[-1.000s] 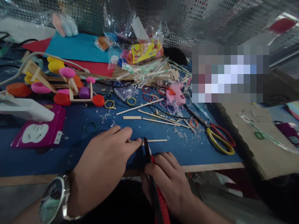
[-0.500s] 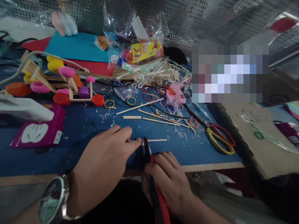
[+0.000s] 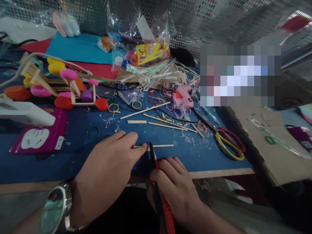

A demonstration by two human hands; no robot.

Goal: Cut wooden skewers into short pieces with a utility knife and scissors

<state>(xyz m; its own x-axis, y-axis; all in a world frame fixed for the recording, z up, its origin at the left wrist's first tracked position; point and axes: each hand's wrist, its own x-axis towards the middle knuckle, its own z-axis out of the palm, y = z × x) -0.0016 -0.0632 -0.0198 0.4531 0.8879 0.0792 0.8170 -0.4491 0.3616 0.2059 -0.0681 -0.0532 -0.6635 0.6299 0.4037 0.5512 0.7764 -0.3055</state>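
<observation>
My left hand (image 3: 109,169), with a metal watch on its wrist, pins a thin wooden stick (image 3: 165,145) to the blue mat. Its fingers are curled, and the pointing fingertip lies on the stick. My right hand (image 3: 174,185) is wrapped round a red and black utility knife (image 3: 162,208). The dark blade end of the knife crosses the stick just right of the left fingertip. I cannot tell how deep the edge sits in the wood. More thin sticks (image 3: 168,126) lie on the mat beyond both hands.
Scissors (image 3: 229,143) with red and yellow handles lie at the right. Behind are a pink glue gun (image 3: 182,97), coloured rubber bands and shavings. To the left stand a purple power socket (image 3: 58,122) and a stick frame (image 3: 84,104) with coloured discs. Cardboard (image 3: 265,152) is at far right.
The knife and my right hand have shifted very slightly left over the stick. My left hand stays in place, pressing the stick.
</observation>
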